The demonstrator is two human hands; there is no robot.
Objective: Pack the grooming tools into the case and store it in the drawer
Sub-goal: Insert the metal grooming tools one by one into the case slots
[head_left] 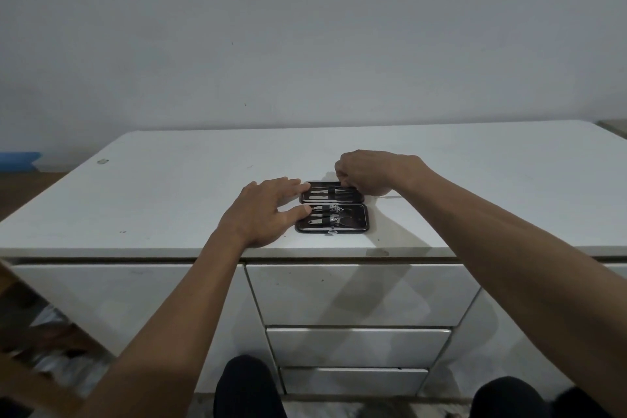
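Note:
A small black grooming case (353, 219) lies open flat on the white cabinet top (169, 197), near its front edge. Several silver tools, among them nail clippers (334, 214), sit under black straps in both halves. My left hand (264, 210) rests with straight fingers on the case's left edge, thumb on the near half and fingers on the far half. My right hand (366, 171) hovers over the far half's right end with fingers curled, pinching something small that the hand hides.
Three shut white drawers (359, 295) are stacked below the cabinet top, under the case. A wider white front (118, 299) stands to their left. A wooden frame (40, 366) is at the lower left. My knees (247, 387) show at the bottom.

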